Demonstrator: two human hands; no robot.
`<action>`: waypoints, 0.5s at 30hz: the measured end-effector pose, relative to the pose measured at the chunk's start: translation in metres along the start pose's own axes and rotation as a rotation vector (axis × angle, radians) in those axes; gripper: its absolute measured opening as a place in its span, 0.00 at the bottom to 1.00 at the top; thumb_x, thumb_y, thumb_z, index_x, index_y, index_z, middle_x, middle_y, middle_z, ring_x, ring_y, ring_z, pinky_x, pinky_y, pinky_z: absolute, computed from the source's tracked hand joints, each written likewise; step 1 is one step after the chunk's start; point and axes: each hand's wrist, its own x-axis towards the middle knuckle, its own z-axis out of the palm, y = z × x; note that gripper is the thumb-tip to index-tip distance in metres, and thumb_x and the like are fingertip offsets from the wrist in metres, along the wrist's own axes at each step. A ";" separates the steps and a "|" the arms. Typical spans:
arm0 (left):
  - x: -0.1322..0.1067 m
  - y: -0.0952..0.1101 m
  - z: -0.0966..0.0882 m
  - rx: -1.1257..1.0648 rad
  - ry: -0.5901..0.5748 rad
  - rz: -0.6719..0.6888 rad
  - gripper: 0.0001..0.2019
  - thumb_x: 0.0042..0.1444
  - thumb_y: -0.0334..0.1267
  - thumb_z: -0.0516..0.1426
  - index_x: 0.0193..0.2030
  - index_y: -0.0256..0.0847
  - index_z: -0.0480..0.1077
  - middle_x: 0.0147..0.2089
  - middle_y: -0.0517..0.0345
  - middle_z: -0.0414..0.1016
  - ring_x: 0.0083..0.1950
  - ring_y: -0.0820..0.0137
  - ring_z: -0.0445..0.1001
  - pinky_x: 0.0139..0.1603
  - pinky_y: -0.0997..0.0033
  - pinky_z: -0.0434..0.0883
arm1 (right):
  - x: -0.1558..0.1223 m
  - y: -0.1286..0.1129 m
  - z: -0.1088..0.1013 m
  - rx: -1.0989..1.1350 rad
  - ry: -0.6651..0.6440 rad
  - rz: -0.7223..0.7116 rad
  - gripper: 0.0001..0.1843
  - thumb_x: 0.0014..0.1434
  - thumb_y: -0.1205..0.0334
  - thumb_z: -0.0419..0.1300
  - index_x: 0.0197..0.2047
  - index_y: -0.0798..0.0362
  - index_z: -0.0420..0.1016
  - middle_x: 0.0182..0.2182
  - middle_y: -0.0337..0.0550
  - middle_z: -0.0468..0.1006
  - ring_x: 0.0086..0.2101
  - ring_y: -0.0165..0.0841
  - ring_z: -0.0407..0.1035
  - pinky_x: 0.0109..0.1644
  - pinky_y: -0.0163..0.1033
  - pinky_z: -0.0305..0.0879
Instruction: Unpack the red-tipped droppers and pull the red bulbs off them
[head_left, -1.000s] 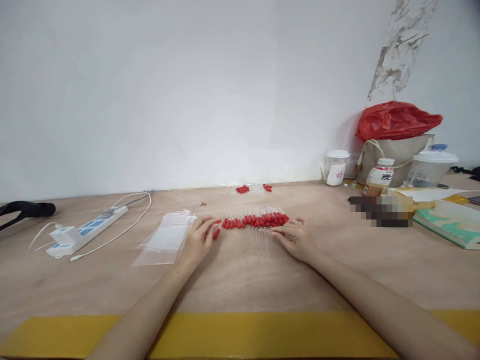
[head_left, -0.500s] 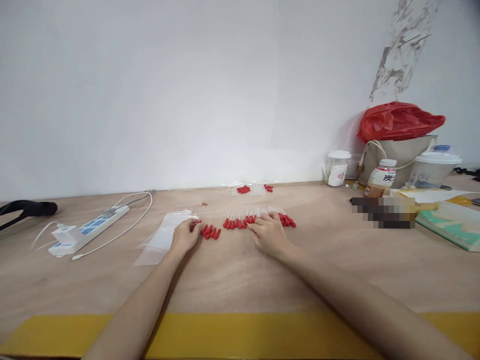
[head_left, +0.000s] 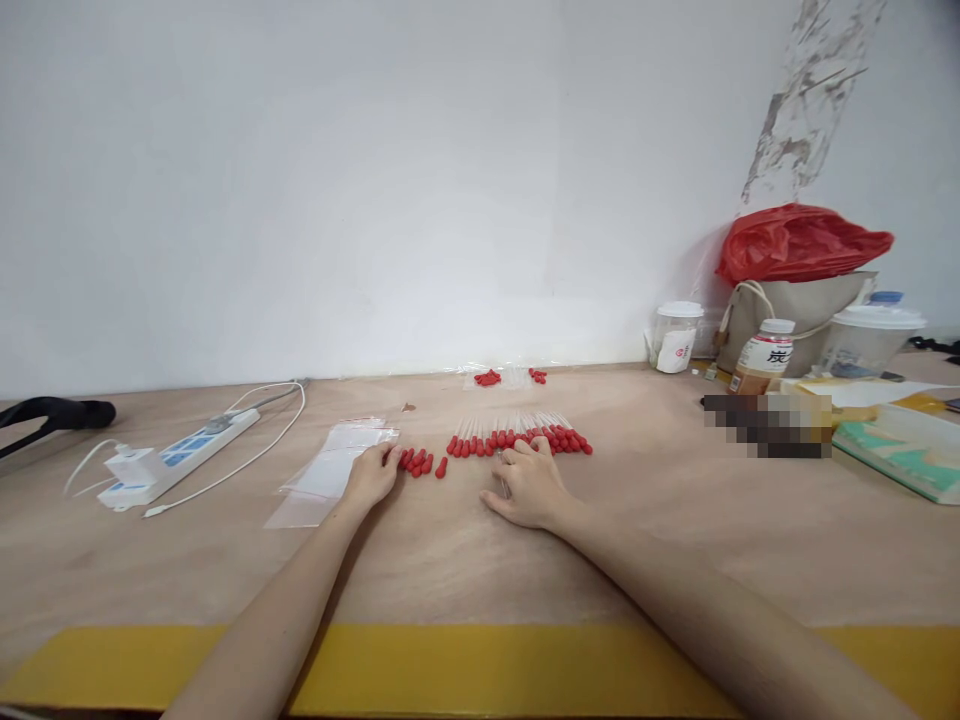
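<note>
A row of clear glass droppers with red rubber bulbs (head_left: 525,438) lies on the wooden table (head_left: 675,530). My right hand (head_left: 529,485) rests palm down just in front of the row, thumb spread, fingertips touching the bulbs and covering some clear tubes. A small cluster of loose red bulbs (head_left: 416,461) lies to the left, with one bulb (head_left: 441,467) slightly apart. My left hand (head_left: 371,477) sits beside that cluster with its fingers curled against it; what they hold is hidden. A stack of clear plastic bags (head_left: 326,475) lies just left of that hand.
More red bulbs on clear film (head_left: 502,377) lie near the wall. A white power strip with cables (head_left: 176,455) is at the left, a black object (head_left: 52,415) beyond it. Jars, a bottle (head_left: 761,355), a bag with red plastic (head_left: 799,245) and a book (head_left: 896,445) crowd the right.
My left hand slid left with some red bulbs, forming a separate cluster by the bags. My right hand moved left along the row and settled in front of its middle.
</note>
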 end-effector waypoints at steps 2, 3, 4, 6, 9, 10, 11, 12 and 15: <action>0.000 -0.001 0.001 0.011 0.002 -0.004 0.15 0.55 0.42 0.44 0.32 0.40 0.70 0.32 0.54 0.75 0.36 0.65 0.71 0.35 0.70 0.63 | -0.001 0.000 -0.001 0.008 -0.030 0.011 0.22 0.51 0.43 0.52 0.24 0.55 0.72 0.27 0.45 0.71 0.34 0.34 0.58 0.41 0.45 0.45; 0.000 -0.002 0.001 0.014 0.003 -0.004 0.15 0.55 0.42 0.44 0.33 0.40 0.70 0.33 0.55 0.75 0.36 0.65 0.71 0.36 0.70 0.63 | -0.002 -0.001 -0.001 0.013 -0.046 0.020 0.23 0.51 0.42 0.52 0.24 0.55 0.73 0.27 0.46 0.72 0.34 0.35 0.58 0.42 0.45 0.45; 0.001 -0.003 0.002 0.016 0.005 -0.003 0.15 0.55 0.41 0.44 0.33 0.40 0.70 0.33 0.55 0.75 0.36 0.65 0.71 0.36 0.71 0.63 | -0.002 -0.001 -0.001 0.019 -0.061 0.031 0.24 0.51 0.42 0.51 0.25 0.54 0.73 0.28 0.46 0.72 0.35 0.35 0.58 0.42 0.45 0.45; 0.002 -0.004 0.002 0.022 0.010 0.000 0.14 0.55 0.41 0.45 0.34 0.41 0.70 0.33 0.55 0.74 0.36 0.66 0.71 0.36 0.71 0.63 | -0.001 -0.001 -0.003 0.034 -0.077 0.059 0.24 0.51 0.41 0.51 0.27 0.53 0.74 0.29 0.46 0.72 0.36 0.35 0.59 0.42 0.45 0.44; 0.002 -0.004 0.001 0.032 0.022 0.004 0.15 0.55 0.41 0.45 0.34 0.40 0.70 0.33 0.55 0.74 0.36 0.66 0.71 0.36 0.71 0.63 | 0.002 0.001 -0.006 0.061 -0.058 0.120 0.22 0.53 0.43 0.50 0.29 0.51 0.75 0.30 0.44 0.73 0.36 0.35 0.60 0.43 0.44 0.43; 0.001 -0.003 0.000 0.035 0.029 0.001 0.15 0.54 0.41 0.45 0.35 0.39 0.70 0.33 0.54 0.73 0.36 0.66 0.71 0.36 0.70 0.64 | 0.003 0.003 -0.007 0.069 -0.046 0.142 0.20 0.54 0.44 0.50 0.30 0.51 0.75 0.30 0.43 0.74 0.36 0.34 0.60 0.43 0.44 0.43; 0.000 -0.001 -0.002 0.042 0.050 0.002 0.15 0.54 0.42 0.46 0.36 0.39 0.71 0.34 0.53 0.73 0.36 0.65 0.70 0.37 0.69 0.64 | 0.004 0.006 -0.009 0.077 -0.032 0.164 0.19 0.55 0.46 0.50 0.30 0.50 0.75 0.29 0.43 0.74 0.36 0.34 0.61 0.43 0.43 0.43; -0.003 0.003 -0.003 0.052 0.085 0.018 0.14 0.54 0.42 0.47 0.36 0.39 0.71 0.35 0.52 0.72 0.38 0.65 0.70 0.39 0.69 0.63 | 0.004 0.009 -0.011 0.084 -0.015 0.187 0.18 0.55 0.48 0.50 0.30 0.50 0.75 0.29 0.43 0.74 0.36 0.34 0.61 0.43 0.43 0.43; -0.016 0.023 -0.004 0.113 0.224 0.199 0.13 0.52 0.46 0.50 0.32 0.40 0.71 0.37 0.52 0.69 0.42 0.63 0.66 0.44 0.67 0.62 | -0.001 0.024 -0.016 0.094 0.039 0.231 0.16 0.56 0.52 0.51 0.29 0.49 0.76 0.27 0.42 0.74 0.34 0.33 0.62 0.42 0.42 0.43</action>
